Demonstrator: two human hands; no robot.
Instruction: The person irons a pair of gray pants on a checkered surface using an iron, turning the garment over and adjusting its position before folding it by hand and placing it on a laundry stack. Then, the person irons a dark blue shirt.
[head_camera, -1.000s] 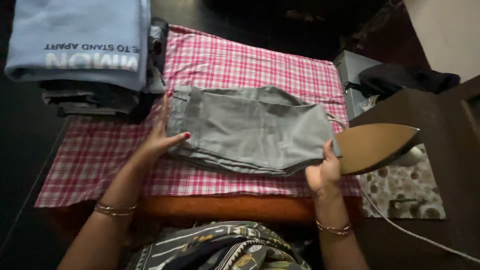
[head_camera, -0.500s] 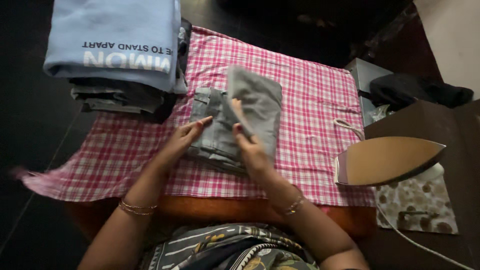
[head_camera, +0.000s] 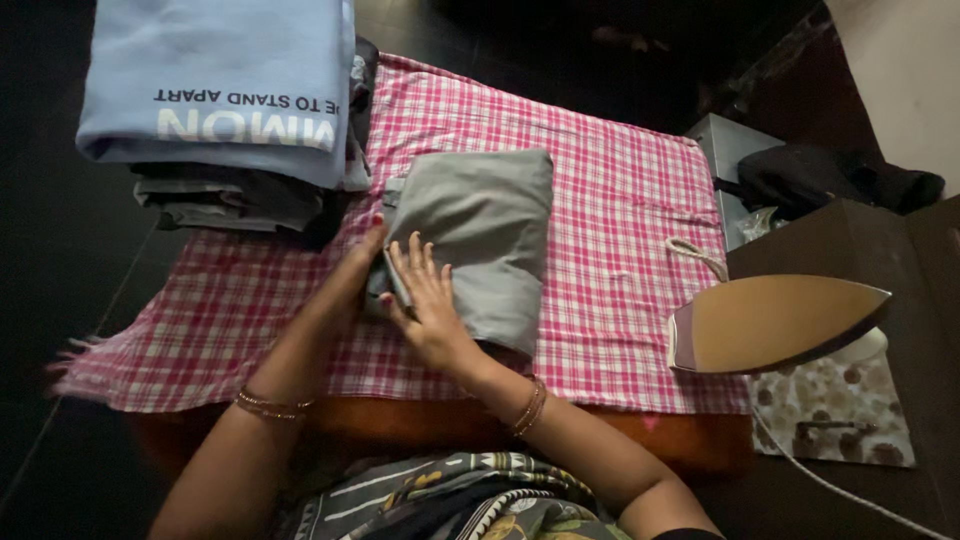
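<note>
A grey garment (head_camera: 480, 235), folded into a compact rectangle, lies on a pink and white checked cloth (head_camera: 610, 210) spread over the table. My right hand (head_camera: 425, 300) rests flat on the garment's near left part, fingers spread. My left hand (head_camera: 365, 255) touches the garment's left edge, its fingers tucked at the fold. Both wrists wear thin bangles.
A stack of folded clothes (head_camera: 225, 120), topped by a light blue garment, stands at the far left. An iron (head_camera: 775, 322) lies on its side on a patterned mat (head_camera: 835, 415) at the right, its cord trailing down. A dark bag (head_camera: 835, 180) sits behind it.
The garment went from spread wide to folded in half and then into a smaller rectangle. My right hand left the iron's side and now presses the folded garment.
</note>
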